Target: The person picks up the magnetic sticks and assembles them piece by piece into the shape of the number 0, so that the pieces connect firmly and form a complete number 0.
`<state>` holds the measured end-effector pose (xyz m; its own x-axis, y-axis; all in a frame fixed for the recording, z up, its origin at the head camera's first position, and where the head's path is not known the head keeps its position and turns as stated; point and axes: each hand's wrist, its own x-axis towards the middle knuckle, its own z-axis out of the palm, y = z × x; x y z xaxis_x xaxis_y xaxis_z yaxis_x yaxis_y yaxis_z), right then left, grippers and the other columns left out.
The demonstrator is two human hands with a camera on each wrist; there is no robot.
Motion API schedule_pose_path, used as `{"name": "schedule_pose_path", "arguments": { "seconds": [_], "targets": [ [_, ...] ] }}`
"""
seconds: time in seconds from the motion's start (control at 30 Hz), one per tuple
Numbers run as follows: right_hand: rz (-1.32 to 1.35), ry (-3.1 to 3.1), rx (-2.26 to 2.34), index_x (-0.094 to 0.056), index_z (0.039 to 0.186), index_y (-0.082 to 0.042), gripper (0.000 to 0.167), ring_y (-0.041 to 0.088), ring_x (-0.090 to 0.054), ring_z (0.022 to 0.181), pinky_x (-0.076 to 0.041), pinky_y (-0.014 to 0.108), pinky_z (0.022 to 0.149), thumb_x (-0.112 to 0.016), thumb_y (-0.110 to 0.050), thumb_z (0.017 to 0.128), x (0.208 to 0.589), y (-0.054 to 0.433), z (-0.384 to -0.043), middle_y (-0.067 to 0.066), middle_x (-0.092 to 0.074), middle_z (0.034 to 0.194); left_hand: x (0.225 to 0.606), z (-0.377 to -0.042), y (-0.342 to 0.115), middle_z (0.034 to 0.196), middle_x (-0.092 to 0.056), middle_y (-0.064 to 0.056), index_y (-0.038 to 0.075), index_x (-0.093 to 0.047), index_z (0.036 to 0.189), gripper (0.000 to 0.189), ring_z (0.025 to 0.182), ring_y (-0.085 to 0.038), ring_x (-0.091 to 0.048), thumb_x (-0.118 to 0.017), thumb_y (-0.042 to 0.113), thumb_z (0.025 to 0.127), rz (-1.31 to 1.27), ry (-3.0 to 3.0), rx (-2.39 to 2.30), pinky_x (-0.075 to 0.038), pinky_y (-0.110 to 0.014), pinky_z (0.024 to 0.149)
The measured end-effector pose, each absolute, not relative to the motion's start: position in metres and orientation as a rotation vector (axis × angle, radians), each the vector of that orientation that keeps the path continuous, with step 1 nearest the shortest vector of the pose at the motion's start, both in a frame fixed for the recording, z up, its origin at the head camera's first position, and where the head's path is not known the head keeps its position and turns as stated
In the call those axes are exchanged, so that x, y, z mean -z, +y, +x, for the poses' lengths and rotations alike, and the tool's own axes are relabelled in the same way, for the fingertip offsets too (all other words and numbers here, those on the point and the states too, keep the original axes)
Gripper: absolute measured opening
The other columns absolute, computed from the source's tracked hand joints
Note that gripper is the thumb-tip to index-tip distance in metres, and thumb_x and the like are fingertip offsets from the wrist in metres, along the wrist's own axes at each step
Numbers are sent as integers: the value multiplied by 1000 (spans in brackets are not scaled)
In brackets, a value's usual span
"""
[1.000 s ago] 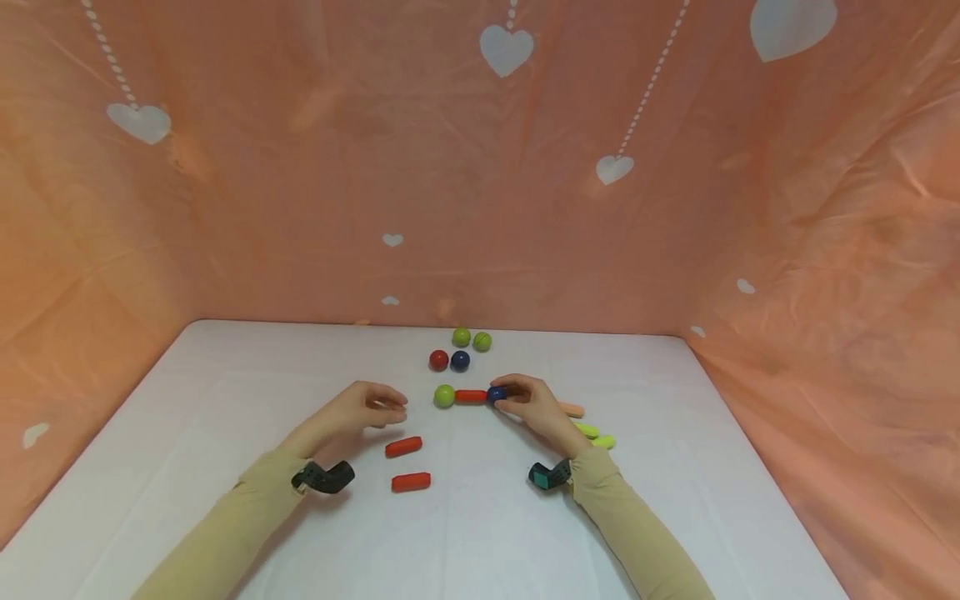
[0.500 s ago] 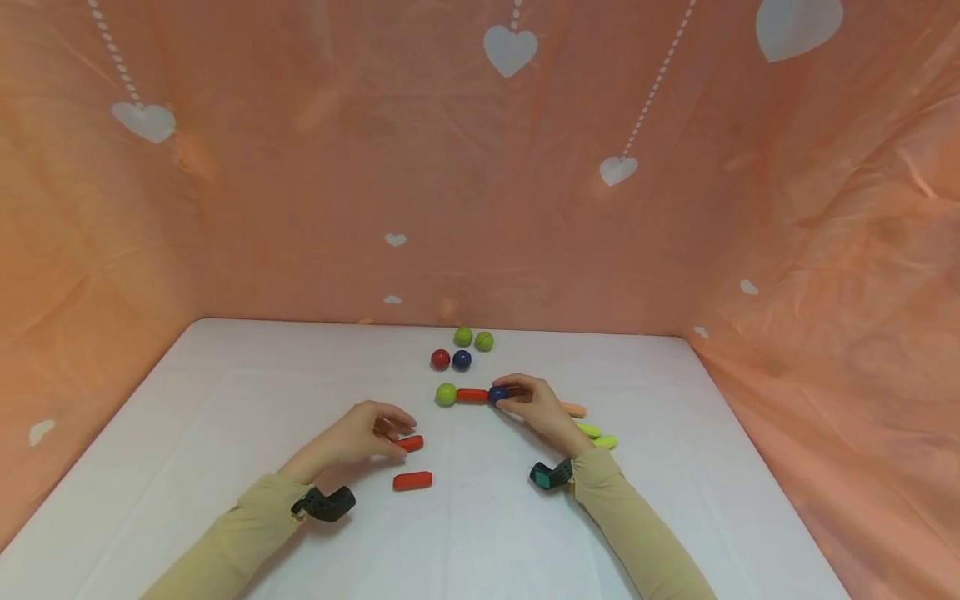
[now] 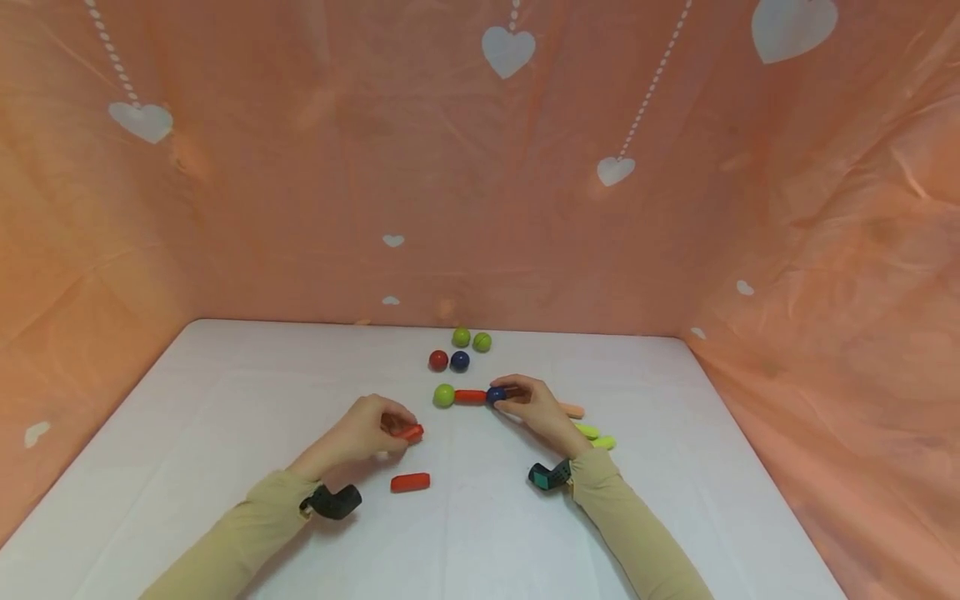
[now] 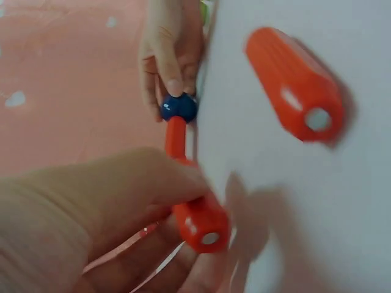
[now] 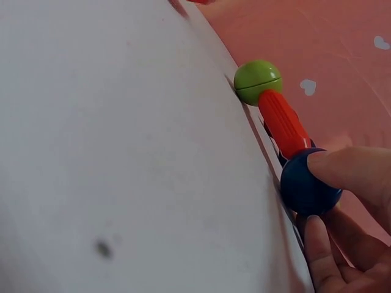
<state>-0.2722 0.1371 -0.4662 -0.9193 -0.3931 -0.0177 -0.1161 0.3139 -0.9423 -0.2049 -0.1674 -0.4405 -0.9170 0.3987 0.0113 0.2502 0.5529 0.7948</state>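
My left hand point(image 3: 375, 429) pinches a red rod point(image 4: 204, 227) between thumb and fingers; a pale round spot shows on the rod's end. Nearer to me, a second red rod point(image 3: 410, 482) lies on the white table. With thumb and fingers my right hand point(image 3: 534, 407) holds a blue ball point(image 5: 310, 183). That ball joins one end of another red rod point(image 5: 283, 122), and a green ball point(image 5: 258, 82) sits at its other end. This joined piece lies roughly level, left to right, in the head view.
Behind the joined piece stand a red ball point(image 3: 438, 360), another blue ball point(image 3: 460, 361) and two green balls point(image 3: 461, 337). Beside my right wrist lie an orange rod point(image 3: 572, 410) and yellow-green rods point(image 3: 603, 442). A pink cloth point(image 3: 525, 250) rises behind the table point(image 3: 247, 375).
My left hand has come down onto the farther of the two loose red rods, gripped it and shifted it slightly away from me. The right hand keeps its place on the blue ball.
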Motion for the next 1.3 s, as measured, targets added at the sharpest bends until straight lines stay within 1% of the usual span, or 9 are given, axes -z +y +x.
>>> {"name": "schedule_pose_path", "arguments": {
  "seconds": [0.1, 0.17, 0.3, 0.43, 0.57, 0.67, 0.8, 1.07, 1.3],
  "targets": [
    [-461, 2326, 1656, -64, 121, -11, 33, 19, -61, 99, -50, 26, 78, -68, -6, 88, 467, 137, -272, 4, -61, 119, 438, -208, -165, 89, -66, -2, 2, -70, 105, 28, 77, -18, -59, -77, 5, 77, 452, 2568, -1426, -53, -29, 67],
    [-460, 2319, 1665, -65, 120, -12, 33, 19, -61, 99, -50, 26, 79, -68, -6, 88, 468, 138, -272, 4, -61, 119, 437, -210, -162, 90, -66, -5, 0, -69, 107, 31, 77, -19, -61, -78, 8, 78, 340, 2486, -1519, -55, -30, 67],
    [-464, 2314, 1671, -65, 119, -13, 32, 20, -61, 99, -50, 27, 82, -68, -6, 88, 468, 138, -273, 4, -61, 119, 437, -213, -153, 91, -66, -8, -3, -65, 110, 34, 78, -19, -64, -76, 11, 81, 128, 2312, -1638, -57, -33, 72],
    [-475, 2312, 1671, -64, 120, -12, 32, 20, -60, 99, -50, 28, 83, -68, -7, 89, 468, 139, -272, 4, -61, 119, 438, -210, -144, 100, -64, -13, -5, -60, 114, 41, 84, -22, -65, -76, 14, 82, -51, 2075, -1809, -56, -35, 80],
    [-494, 2311, 1662, -64, 122, -10, 33, 20, -60, 100, -50, 29, 86, -68, -7, 89, 469, 138, -272, 5, -61, 119, 443, -206, -138, 112, -57, -20, -4, -52, 119, 52, 90, -27, -65, -80, 15, 79, -207, 1839, -1980, -55, -37, 84],
    [-502, 2314, 1653, -64, 121, -11, 32, 20, -60, 100, -50, 30, 87, -68, -7, 89, 469, 138, -272, 5, -61, 117, 445, -206, -134, 115, -54, -22, -6, -50, 120, 54, 91, -27, -66, -80, 12, 78, -225, 1794, -2012, -54, -36, 84],
    [-506, 2319, 1656, -64, 120, -11, 31, 19, -61, 99, -51, 30, 87, -68, -8, 89, 468, 137, -272, 5, -62, 116, 446, -208, -128, 117, -53, -22, -7, -51, 120, 50, 92, -27, -67, -77, 9, 81, -232, 1799, -2020, -54, -36, 83],
    [-517, 2311, 1662, -63, 122, -8, 32, 19, -61, 98, -51, 27, 84, -67, -6, 89, 468, 138, -273, 6, -62, 115, 448, -215, -119, 110, -57, -21, -10, -56, 117, 38, 88, -25, -67, -72, 5, 85, -230, 1870, -2003, -55, -35, 80],
    [-529, 2309, 1661, -63, 122, -7, 33, 20, -61, 99, -51, 27, 85, -67, -6, 89, 466, 140, -273, 7, -61, 116, 448, -216, -117, 110, -57, -21, -9, -57, 117, 39, 87, -24, -67, -72, 5, 84, -243, 1888, -1987, -56, -35, 79]
  ]
}}
